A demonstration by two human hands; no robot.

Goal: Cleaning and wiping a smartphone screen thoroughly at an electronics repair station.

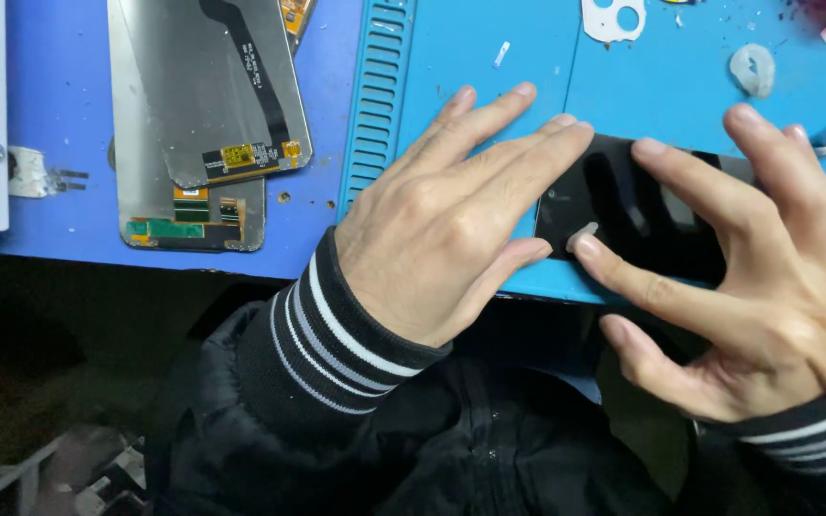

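Black phone screen: lies flat on blue work mat, at its near edge. Left hand: fingers spread, tips pressing the screen's left end. Right hand: fingers splayed wide, tips on the screen's right half. Two bare display panels: left of the mat, stacked.

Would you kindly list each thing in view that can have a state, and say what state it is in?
Black phone screen: flat on the blue mat, glossy side up, dark.
Left hand: open, fingers flat on the screen's left edge.
Right hand: open, fingertips touching the screen.
Small pale tab: lifted at the screen's corner, by the right fingertip.
Two display panels: stacked, backs up, ribbon cables exposed.
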